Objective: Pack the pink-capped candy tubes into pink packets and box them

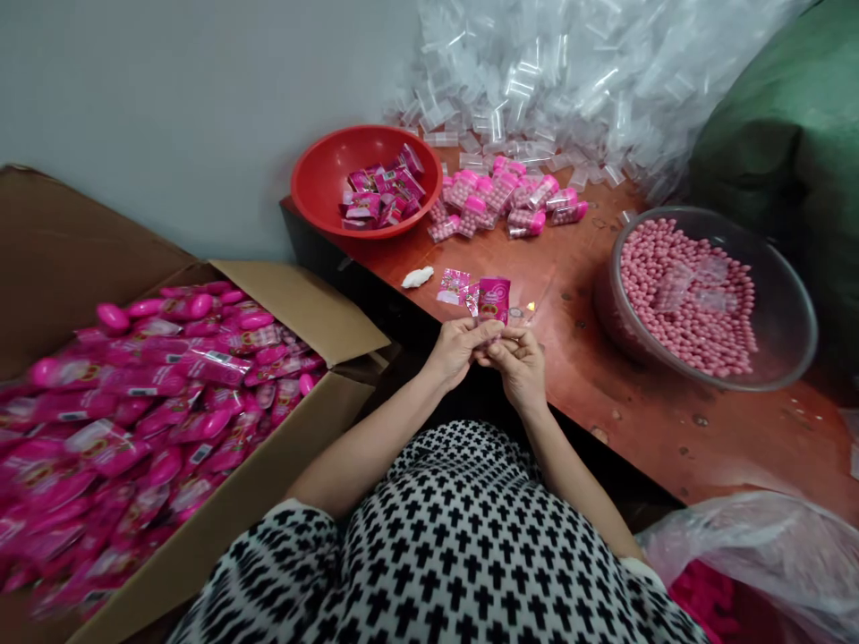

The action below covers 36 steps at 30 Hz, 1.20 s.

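Both hands meet at the table's front edge, fingers closed around one pink printed wrapper (494, 299). My left hand (459, 351) pinches its lower end from the left. From the right, my right hand (521, 365) grips the same lower end, thumb and fingers bent. The wrapper's upper part stands up above the fingers; its lower part is hidden by them. Just beyond the hands lie a flat pink label sheet (455, 285) and a crumpled white scrap (417, 277).
A red bowl (305, 192) holds pink packets. Filled bottles with pink caps (483, 199) lie beside it, before heaped clear plastic containers (537, 72). At right stands a clear bowl of pink beads (688, 304). An open carton (301, 313) of pink packages is at left.
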### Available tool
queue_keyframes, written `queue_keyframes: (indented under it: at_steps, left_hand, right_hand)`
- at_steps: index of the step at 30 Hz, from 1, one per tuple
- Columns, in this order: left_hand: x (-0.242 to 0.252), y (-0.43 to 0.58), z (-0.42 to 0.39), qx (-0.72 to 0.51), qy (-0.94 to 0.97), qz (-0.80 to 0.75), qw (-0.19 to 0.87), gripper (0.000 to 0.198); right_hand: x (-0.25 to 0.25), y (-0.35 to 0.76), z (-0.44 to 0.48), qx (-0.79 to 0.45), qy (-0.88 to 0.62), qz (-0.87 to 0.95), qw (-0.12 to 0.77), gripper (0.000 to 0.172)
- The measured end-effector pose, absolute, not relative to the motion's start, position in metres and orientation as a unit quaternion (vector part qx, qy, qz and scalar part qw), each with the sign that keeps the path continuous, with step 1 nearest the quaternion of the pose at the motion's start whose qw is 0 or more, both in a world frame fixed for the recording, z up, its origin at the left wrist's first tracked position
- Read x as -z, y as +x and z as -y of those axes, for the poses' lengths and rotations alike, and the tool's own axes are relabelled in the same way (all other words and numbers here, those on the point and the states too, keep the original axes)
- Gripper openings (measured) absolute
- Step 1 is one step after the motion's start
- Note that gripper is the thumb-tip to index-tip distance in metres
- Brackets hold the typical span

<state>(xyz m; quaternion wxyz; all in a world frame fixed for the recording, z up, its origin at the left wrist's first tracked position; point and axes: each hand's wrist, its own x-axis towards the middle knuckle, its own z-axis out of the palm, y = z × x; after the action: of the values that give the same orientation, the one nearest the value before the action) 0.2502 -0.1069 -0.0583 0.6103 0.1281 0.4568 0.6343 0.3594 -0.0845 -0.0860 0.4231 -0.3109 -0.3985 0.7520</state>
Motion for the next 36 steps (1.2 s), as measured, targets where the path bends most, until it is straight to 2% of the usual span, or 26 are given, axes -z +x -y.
queue_keyframes:
  at_steps: [10,16,23,25,27,30,33,36]
  left_hand:
    - [0.051,0.231,0.122,-0.692,0.085,-0.396,0.597,0.035]
    - [0.058,0.236,0.123,-0.694,0.067,-0.428,0.575,0.036]
    - [0.057,0.236,0.142,-0.677,0.067,-0.39,0.62,0.033]
    - [0.05,0.222,0.159,-0.715,0.061,-0.404,0.568,0.03]
    - [0.04,0.2,0.181,-0.789,0.05,-0.428,0.439,0.031]
    - [0.033,0.165,0.206,-0.853,0.053,-0.473,0.213,0.056]
    - [0.047,0.149,0.196,-0.786,0.152,-0.582,0.14,0.06]
    - [0.076,0.149,0.152,-0.59,0.353,-0.72,0.091,0.047]
  right_hand:
    - [0.075,0.346,0.093,-0.736,-0.331,0.427,0.408,0.029]
    - [0.076,0.342,0.089,-0.704,-0.35,0.452,0.421,0.031]
    - [0.072,0.334,0.077,-0.703,-0.33,0.526,0.348,0.038]
    - [0.068,0.329,0.078,-0.713,-0.306,0.547,0.313,0.039]
    - [0.064,0.325,0.079,-0.72,-0.289,0.557,0.297,0.038]
    - [0.061,0.326,0.075,-0.698,-0.304,0.564,0.319,0.029]
    - [0.063,0.335,0.069,-0.661,-0.345,0.566,0.352,0.026]
    - [0.068,0.346,0.066,-0.639,-0.378,0.564,0.36,0.028]
